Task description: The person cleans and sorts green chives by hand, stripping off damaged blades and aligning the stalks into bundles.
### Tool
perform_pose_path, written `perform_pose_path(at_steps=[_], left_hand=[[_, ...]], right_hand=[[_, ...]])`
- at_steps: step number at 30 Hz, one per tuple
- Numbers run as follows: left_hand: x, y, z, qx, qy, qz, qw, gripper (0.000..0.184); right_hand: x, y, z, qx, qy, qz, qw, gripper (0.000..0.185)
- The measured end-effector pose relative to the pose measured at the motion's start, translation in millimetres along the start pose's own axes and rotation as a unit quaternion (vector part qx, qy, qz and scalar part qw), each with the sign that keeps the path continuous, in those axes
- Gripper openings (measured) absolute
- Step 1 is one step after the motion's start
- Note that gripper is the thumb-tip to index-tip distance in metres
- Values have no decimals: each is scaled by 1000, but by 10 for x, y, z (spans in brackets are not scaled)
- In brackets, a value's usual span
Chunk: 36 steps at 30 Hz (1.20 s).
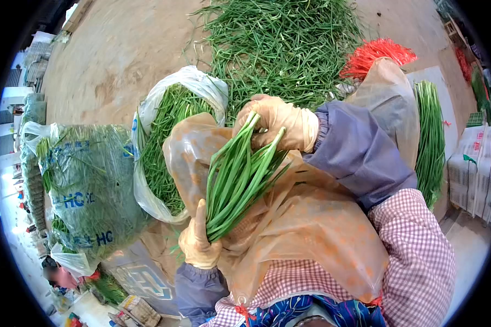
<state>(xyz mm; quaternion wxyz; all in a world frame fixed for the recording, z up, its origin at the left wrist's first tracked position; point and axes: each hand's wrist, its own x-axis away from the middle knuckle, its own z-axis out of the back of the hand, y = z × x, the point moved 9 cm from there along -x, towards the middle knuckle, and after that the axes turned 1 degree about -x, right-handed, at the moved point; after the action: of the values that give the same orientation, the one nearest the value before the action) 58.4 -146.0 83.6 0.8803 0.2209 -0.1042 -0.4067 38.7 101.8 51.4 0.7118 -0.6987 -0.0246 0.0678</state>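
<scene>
A small bunch of green chives lies slantwise in front of me, its pale stem ends up and its leaves running down to the left. My right hand, in a cream glove, is closed around the stem ends. At the leafy end my left hand, gloved too, grips the bunch with its thumb pointing up; its other fingers are partly hidden. Beneath the bunch, a translucent brownish plastic apron covers my lap.
A big heap of loose chives covers the ground ahead. To the left stand an open white bag of greens and a filled plastic bag. Red ties and a neat chive bundle are on the right, near white crates.
</scene>
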Motion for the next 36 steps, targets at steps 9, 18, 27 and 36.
perform_pose_path(at_steps=[9, 18, 27, 36], left_hand=[[-66, -56, -59, 163, 32, 79, 983, 67], [62, -199, -120, 190, 57, 117, 973, 66], [116, 280, -101, -45, 59, 32, 997, 83], [91, 643, 15, 91, -204, -62, 973, 80]], right_hand=[[173, -73, 439, -273, 237, -53, 931, 16], [1201, 901, 1542, -274, 441, -274, 810, 41], [495, 714, -469, -717, 184, -106, 664, 68], [197, 268, -409, -759, -33, 1, 651, 58]])
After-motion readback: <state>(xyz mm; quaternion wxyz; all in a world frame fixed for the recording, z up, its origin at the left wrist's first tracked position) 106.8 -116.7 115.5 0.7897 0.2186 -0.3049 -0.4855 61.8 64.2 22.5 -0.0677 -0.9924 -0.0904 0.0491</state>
